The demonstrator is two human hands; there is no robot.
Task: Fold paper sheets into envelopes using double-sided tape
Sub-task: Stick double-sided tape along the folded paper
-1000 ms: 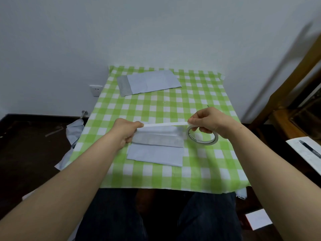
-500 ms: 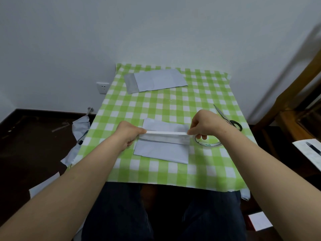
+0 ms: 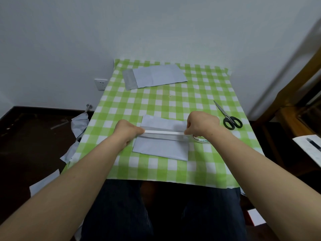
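A tape strip (image 3: 164,132) is pinched taut between the left hand (image 3: 128,130) and right hand (image 3: 201,125), just above the folded paper (image 3: 160,148).

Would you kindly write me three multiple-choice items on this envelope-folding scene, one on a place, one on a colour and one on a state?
1. Where do the scissors lie?
A) on the tablecloth, right of the right hand
B) on the floor
C) on the person's lap

2. Which colours has the tablecloth?
A) red and white
B) green and white
C) plain blue

3. How is the tape strip?
A) wound up whole on its roll
B) crumpled into a ball
C) stretched between the left hand and the right hand

Answers: 1 A, they rest on the cloth beside that hand; 2 B, its checks show both colours; 3 C, each hand pinches one end above the folded paper.
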